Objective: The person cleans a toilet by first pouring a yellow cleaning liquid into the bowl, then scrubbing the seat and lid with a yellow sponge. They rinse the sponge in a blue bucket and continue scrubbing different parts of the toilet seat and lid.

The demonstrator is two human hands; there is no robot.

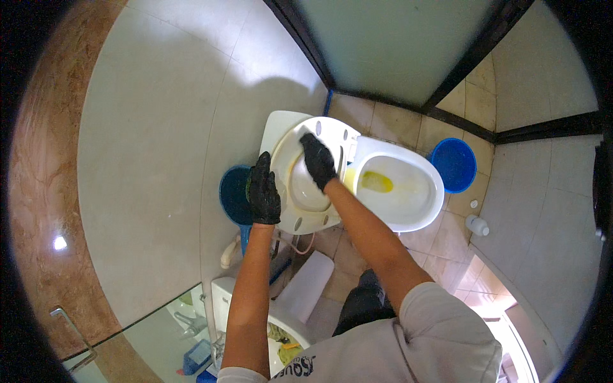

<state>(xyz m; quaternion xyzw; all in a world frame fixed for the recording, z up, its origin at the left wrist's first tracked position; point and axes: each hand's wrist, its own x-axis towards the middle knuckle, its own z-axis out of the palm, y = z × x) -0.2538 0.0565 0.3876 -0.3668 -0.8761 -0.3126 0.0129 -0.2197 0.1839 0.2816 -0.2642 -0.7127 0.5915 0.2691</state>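
Note:
My left hand (264,194), in a black glove, lies against the outer edge of the raised toilet seat and lid (282,218), with something green partly showing at its far side. On the seat's inner face rests my right hand (318,159), also black-gloved, fingers pointing up and left; what lies under its fingers is hidden. The white toilet bowl (407,206) stands uncovered to the right, with yellow-green liquid (377,181) at its bottom. Behind my left hand is a dark blue plastic mug with a handle (233,196).
A blue bucket (453,165) stands beyond the bowl, near a white bottle (477,225) and a small white cap (474,204). At the lower left, a washbasin (292,330) holds cloths. A black-framed glass partition (383,52) borders the toilet's far side.

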